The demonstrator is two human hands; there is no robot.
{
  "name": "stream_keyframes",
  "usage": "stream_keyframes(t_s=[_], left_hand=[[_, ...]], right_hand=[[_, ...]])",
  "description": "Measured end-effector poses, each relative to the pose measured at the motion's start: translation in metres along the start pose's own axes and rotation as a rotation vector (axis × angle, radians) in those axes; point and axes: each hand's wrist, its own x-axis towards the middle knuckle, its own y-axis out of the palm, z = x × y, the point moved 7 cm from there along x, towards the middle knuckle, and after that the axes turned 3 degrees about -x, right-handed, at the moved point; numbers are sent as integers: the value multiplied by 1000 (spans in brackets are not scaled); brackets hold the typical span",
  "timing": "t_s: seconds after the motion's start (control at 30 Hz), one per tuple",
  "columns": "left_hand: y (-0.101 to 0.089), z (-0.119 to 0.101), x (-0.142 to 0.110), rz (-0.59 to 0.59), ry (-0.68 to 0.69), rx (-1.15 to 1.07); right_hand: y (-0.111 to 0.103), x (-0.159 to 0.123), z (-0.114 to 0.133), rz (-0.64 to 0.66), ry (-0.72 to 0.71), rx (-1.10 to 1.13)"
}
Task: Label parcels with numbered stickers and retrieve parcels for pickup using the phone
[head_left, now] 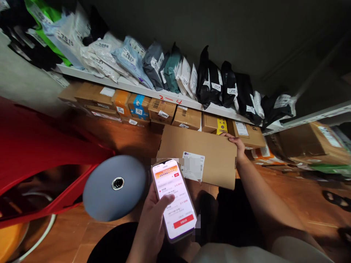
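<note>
My left hand (152,219) is wrapped around a smartphone (173,199) with a lit screen, the thumb resting on the display. My right hand (238,146) grips the far right edge of a flat cardboard box (214,153), holding it tilted up in front of me. A white shipping label (193,165) on the box faces me, just above the phone. The box hangs in front of a low row of parcels under a white shelf.
A white shelf (128,84) marked in red carries several numbered plastic mail bags (131,58). Below it stand several cardboard parcels (161,111) on the wooden floor. A round grey stool (115,187) and a red object (35,153) sit at left. More boxes (312,142) lie at right.
</note>
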Motion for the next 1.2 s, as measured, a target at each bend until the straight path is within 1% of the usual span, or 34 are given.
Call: stream_keyframes(t_s=[0.1,0.27,0.43,0.57,0.73,0.93,1.07,1.2], left_hand=[[-1,0,1,10,-41,-12],[1,-3,0,24,-61,-7],[0,-3,2,10,-36,-27],[-2,-1,6,4,-37,2],[1,0,8,10,-41,33],[5,-2,8,-2,-24,69],[3,-2,9,-12,-33,82],[1,-1,11,-24,-38,103]], right_hand=[[0,1,0,-1,-11,-10],[3,1,0,5,2,-2],[5,3,0,14,-21,-14],[3,6,-4,11,-28,-8],[2,9,-7,15,-12,6],[1,9,-4,-1,-13,-1],[3,10,-4,40,-28,-16],[3,11,-6,47,-18,-36]])
